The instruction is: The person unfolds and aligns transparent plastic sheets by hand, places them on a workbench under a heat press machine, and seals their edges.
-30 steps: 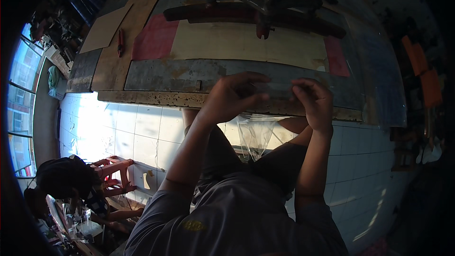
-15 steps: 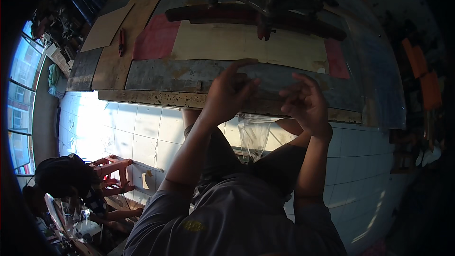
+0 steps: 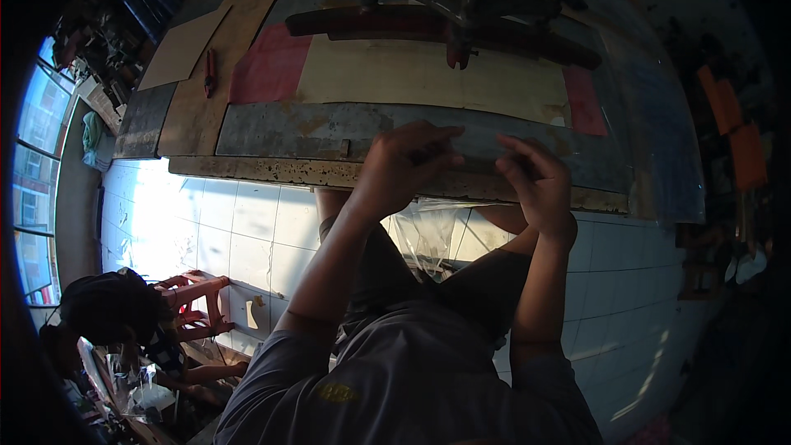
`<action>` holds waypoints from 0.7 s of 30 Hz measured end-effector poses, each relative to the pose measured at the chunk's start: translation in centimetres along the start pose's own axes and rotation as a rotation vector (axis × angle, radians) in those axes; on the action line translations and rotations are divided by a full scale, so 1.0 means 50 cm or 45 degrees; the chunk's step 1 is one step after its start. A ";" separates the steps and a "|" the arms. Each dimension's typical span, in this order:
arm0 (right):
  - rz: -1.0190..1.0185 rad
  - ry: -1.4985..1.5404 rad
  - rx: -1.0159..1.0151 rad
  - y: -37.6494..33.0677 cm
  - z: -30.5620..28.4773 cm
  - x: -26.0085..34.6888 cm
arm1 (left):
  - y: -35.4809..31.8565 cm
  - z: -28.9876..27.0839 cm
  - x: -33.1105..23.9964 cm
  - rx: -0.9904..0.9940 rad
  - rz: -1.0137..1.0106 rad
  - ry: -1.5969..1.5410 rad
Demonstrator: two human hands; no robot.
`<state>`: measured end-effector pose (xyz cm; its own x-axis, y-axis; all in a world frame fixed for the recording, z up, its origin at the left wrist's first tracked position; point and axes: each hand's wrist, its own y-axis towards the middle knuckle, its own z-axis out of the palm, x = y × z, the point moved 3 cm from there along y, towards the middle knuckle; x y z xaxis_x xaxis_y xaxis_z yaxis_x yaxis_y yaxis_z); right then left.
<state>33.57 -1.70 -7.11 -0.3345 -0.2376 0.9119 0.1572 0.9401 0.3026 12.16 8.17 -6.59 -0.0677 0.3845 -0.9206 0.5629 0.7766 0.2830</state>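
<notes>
Bench [image 3: 264, 169] = landmark. Pale sheet [image 3: 428, 74] on its top, beyond both hands, long axis side-to-side. Clear plastic [image 3: 424, 235] below bench's near edge, long axis approx. toward wearer; L hand [image 3: 412, 161] nearer it than R hand [image 3: 537, 185]. Both above bench's near edge, apart, fingers half-curled; can't tell if pinching anything thin.

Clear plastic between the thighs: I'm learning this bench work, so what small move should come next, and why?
Perhaps lower the left hand toward the clear plastic, which shows below the bench edge, nearer that hand than the right hand; whether either holds anything is unclear.
</notes>
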 end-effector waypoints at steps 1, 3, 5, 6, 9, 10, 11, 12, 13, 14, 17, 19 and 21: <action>0.013 -0.065 -0.036 0.001 0.003 0.006 | 0.000 0.000 -0.005 -0.021 0.023 0.074; 0.027 -0.128 -0.072 0.003 0.008 0.012 | -0.001 0.003 -0.007 -0.042 0.044 0.149; -0.046 -0.273 -0.084 0.006 0.011 0.017 | -0.004 0.006 -0.006 -0.151 0.164 0.248; -0.046 -0.273 -0.084 0.007 0.013 0.017 | -0.004 0.008 -0.004 -0.151 0.164 0.248; -0.097 -0.274 -0.122 0.007 0.017 0.016 | -0.007 0.008 -0.003 -0.217 0.247 0.309; -0.129 -0.275 -0.116 0.009 0.017 0.018 | -0.007 0.007 -0.002 -0.214 0.231 0.297; -0.162 -0.275 -0.110 0.009 0.017 0.020 | -0.007 0.006 -0.001 -0.211 0.215 0.286; -0.162 -0.274 -0.110 0.009 0.016 0.019 | -0.007 0.005 -0.002 -0.211 0.215 0.287; -0.161 -0.278 -0.109 0.008 0.016 0.019 | -0.007 0.004 -0.004 -0.207 0.195 0.294; -0.161 -0.281 -0.108 0.008 0.014 0.018 | -0.007 0.003 -0.006 -0.203 0.175 0.302; -0.322 -0.401 -0.173 0.009 0.009 0.012 | -0.004 0.002 -0.016 -0.241 0.262 0.348; -0.348 -0.361 -0.180 0.013 0.010 0.011 | 0.004 0.005 0.002 -0.179 0.311 0.252; -0.375 -0.321 -0.186 0.011 0.009 0.011 | 0.000 0.007 0.007 -0.119 0.358 0.157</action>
<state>33.06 -1.19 -6.55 -0.5990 -0.4073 0.6894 0.1446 0.7918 0.5934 12.41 8.15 -7.02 -0.0228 0.6439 -0.7647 0.4962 0.6714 0.5505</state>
